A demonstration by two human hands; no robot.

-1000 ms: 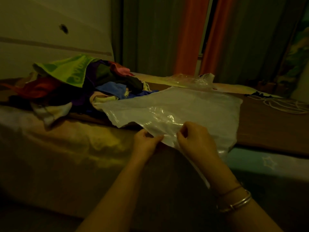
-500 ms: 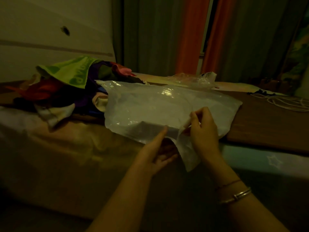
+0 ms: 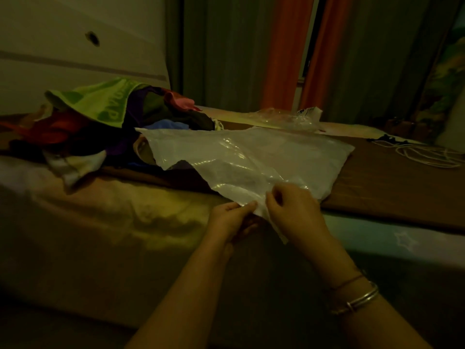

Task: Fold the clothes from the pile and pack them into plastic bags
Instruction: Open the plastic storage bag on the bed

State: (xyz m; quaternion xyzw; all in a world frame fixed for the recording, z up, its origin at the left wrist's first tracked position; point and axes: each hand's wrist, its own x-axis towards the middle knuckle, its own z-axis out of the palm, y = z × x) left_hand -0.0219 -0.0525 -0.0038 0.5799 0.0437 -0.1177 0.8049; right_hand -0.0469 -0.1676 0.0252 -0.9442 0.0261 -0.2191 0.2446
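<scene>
plastic bag [image 3: 251, 157] near edge pinched between fingers [image 3: 247, 206] of both hands.

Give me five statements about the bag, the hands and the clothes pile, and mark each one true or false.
1. Both hands pinch the near edge of the plastic bag. True: left hand, right hand.
2. The clothes pile lies right of the bag. False: it lies to its left.
3. A green cloth tops the pile. True.
4. The bangle is on the left wrist. False: right wrist.
5. A white cord lies on the brown cover at far right. True.
</scene>
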